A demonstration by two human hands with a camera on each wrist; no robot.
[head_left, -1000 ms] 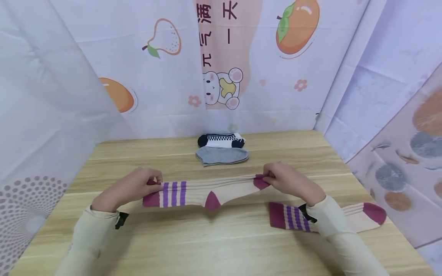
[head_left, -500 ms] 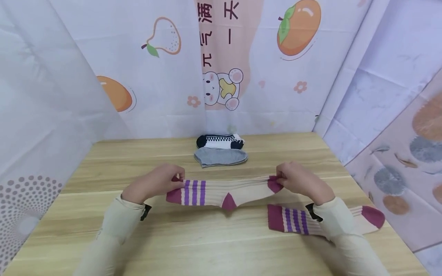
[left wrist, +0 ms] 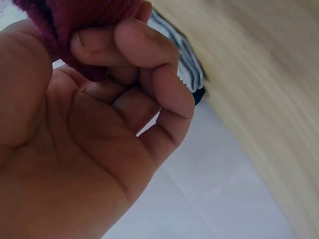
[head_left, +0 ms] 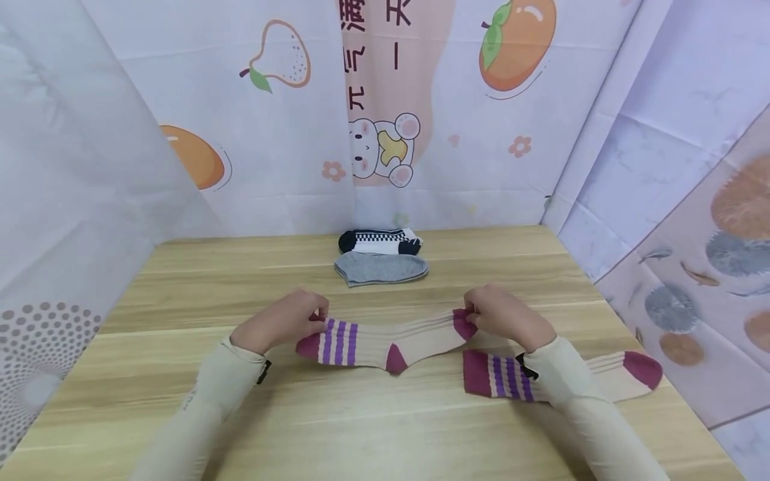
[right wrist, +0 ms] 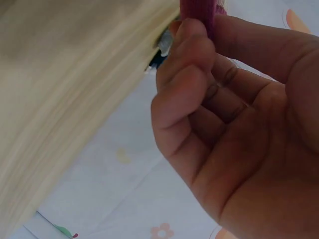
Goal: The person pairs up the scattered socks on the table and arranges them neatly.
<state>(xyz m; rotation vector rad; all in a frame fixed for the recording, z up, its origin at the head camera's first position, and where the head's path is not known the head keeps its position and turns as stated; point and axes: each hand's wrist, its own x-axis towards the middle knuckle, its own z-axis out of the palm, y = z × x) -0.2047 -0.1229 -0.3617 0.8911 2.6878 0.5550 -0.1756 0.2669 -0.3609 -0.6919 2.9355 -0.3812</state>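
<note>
A cream sock [head_left: 373,341] with purple stripes and a maroon cuff, heel and toe stretches sideways between my two hands in the head view. My left hand [head_left: 289,321] pinches its maroon cuff; the left wrist view shows the cuff cloth [left wrist: 89,25] between thumb and curled fingers. At the other end my right hand [head_left: 505,314] pinches the maroon toe [right wrist: 197,15]. A matching striped sock [head_left: 481,374] lies flat on the table at the right, its middle hidden by my right forearm.
Behind the held sock, a pair of grey socks [head_left: 381,268] lies on the wooden table [head_left: 373,434]. Just beyond them are black-and-white checkered socks [head_left: 379,242]. A printed curtain [head_left: 240,153] hangs along the table's back edge.
My left hand has moved right, toward my right hand, so the sock spans a shorter width. Lately the right hand has shifted slightly left. Both hands have kept their grip.
</note>
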